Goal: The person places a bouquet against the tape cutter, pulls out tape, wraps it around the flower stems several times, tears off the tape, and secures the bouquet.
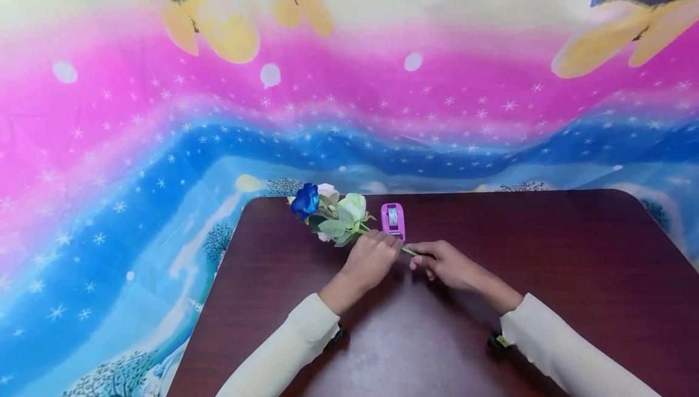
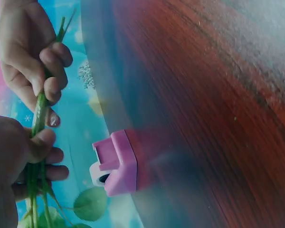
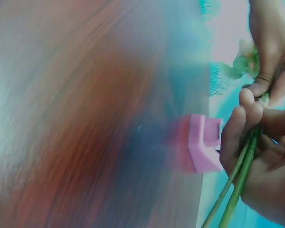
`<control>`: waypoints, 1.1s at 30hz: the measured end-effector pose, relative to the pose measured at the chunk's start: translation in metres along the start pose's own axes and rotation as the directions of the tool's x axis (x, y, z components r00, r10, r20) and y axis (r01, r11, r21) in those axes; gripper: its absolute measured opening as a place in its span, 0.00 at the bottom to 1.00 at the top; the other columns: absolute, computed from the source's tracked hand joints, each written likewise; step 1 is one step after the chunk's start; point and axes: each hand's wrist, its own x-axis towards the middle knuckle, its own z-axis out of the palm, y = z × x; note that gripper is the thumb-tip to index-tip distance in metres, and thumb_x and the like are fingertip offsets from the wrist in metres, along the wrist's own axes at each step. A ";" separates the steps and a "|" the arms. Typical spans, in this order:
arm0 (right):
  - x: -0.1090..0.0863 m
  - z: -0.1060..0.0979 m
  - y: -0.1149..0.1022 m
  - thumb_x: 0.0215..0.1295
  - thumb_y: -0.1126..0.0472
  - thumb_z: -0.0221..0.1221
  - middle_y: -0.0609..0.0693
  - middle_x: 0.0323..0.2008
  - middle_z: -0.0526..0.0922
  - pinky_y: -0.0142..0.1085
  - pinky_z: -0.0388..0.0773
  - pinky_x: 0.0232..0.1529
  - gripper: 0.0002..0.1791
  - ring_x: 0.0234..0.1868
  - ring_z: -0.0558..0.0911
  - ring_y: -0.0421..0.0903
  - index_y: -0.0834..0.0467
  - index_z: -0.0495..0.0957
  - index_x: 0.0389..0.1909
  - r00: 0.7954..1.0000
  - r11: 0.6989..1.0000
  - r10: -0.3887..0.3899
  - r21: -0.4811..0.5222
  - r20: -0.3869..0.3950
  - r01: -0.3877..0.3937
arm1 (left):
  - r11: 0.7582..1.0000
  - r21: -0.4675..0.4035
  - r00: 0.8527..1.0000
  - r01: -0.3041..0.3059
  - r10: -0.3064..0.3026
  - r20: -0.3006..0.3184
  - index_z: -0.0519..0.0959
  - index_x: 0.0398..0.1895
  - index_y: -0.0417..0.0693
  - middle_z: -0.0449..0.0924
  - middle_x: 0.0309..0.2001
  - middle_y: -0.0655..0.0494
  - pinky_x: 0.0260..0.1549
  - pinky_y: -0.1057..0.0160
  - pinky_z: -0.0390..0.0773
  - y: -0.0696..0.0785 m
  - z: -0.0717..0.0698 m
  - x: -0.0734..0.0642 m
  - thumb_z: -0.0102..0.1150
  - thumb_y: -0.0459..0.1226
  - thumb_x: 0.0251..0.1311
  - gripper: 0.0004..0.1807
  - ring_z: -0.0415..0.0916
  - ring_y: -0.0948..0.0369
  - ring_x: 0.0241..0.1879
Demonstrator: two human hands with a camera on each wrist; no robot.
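Note:
A bunch of flowers lies across the far side of the table, with a blue rose (image 1: 306,201) and a white rose (image 1: 354,206) at its head. My left hand (image 1: 374,257) grips the green stems (image 2: 33,190) just below the leaves. Closer to the cut ends, my right hand (image 1: 446,262) pinches the same stems between thumb and fingers. Between the hands, a shiny pale band (image 2: 37,114) shows on the stems. Two stem ends (image 3: 237,185) stick out past the right hand. A pink tape dispenser (image 1: 401,221) stands just beyond both hands.
The dark brown wooden table (image 1: 546,263) has rounded far corners. Behind it hangs a pink and blue printed cloth (image 1: 437,111) with snowflakes. The dispenser carries a roll of tape (image 1: 392,217) and stands near the table's far edge.

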 end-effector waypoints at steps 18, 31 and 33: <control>-0.009 -0.006 -0.003 0.84 0.52 0.40 0.42 0.27 0.74 0.26 0.59 0.19 0.20 0.18 0.60 0.34 0.58 0.78 0.43 0.928 0.610 -0.013 0.738 0.372 -0.288 | 0.949 0.099 0.852 -0.301 0.314 -0.419 0.88 0.42 0.46 0.88 0.37 0.57 0.49 0.62 0.83 -0.016 0.006 0.001 0.56 0.35 0.72 0.11 0.84 0.61 0.39; -0.017 0.002 -0.001 0.85 0.56 0.33 0.38 0.22 0.61 0.31 0.47 0.19 0.18 0.19 0.53 0.35 0.53 0.69 0.36 0.880 0.600 -0.146 0.748 0.452 -0.285 | 0.920 0.133 0.796 -0.369 0.387 -0.466 0.87 0.50 0.45 0.89 0.50 0.49 0.59 0.58 0.81 -0.010 0.005 -0.003 0.44 0.28 0.75 0.19 0.86 0.55 0.54; -0.019 0.002 -0.003 0.85 0.55 0.35 0.38 0.21 0.60 0.32 0.46 0.19 0.18 0.18 0.53 0.36 0.54 0.69 0.35 0.906 0.670 -0.078 0.695 0.417 -0.262 | 0.930 0.123 0.838 -0.346 0.365 -0.406 0.85 0.56 0.45 0.86 0.56 0.49 0.63 0.57 0.78 -0.007 0.000 -0.006 0.40 0.27 0.76 0.22 0.83 0.54 0.60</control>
